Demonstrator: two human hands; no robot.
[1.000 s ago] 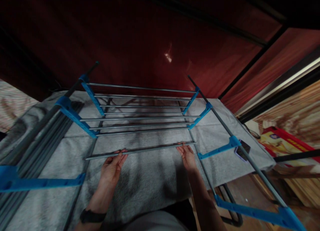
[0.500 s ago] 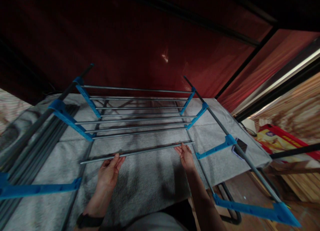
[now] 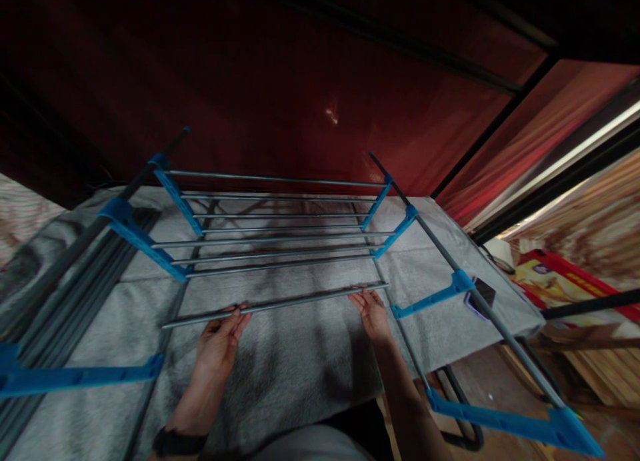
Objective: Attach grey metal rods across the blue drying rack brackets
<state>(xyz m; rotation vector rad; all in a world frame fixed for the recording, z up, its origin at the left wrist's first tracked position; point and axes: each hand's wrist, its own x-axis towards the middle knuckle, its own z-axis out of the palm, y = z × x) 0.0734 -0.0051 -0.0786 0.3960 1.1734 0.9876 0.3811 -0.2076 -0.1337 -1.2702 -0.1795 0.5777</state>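
A loose grey metal rod point(image 3: 290, 303) lies crosswise in front of me, above a grey cloth-covered surface point(image 3: 300, 361). My left hand point(image 3: 220, 341) grips the rod left of its middle, fingers curled under it. My right hand point(image 3: 373, 313) holds it close to the right end, fingertips pinched on it. Beyond the rod stands a rack point(image 3: 280, 231) of grey rods fixed between blue plastic brackets. The rod's right end is close to a blue bracket point(image 3: 430, 298) on the right side pole.
Blue brackets point(image 3: 75, 378) stick in from the left and lower right point(image 3: 505, 421) on grey poles. A bundle of spare grey rods point(image 3: 65, 281) lies at the left. A dark red wall is behind; a phone-like object point(image 3: 480, 294) and a red-yellow box point(image 3: 565, 281) sit at right.
The rod and both hands have stayed almost in place; the view shifted slightly, and the rod's left end sits a little lower than a second ago.
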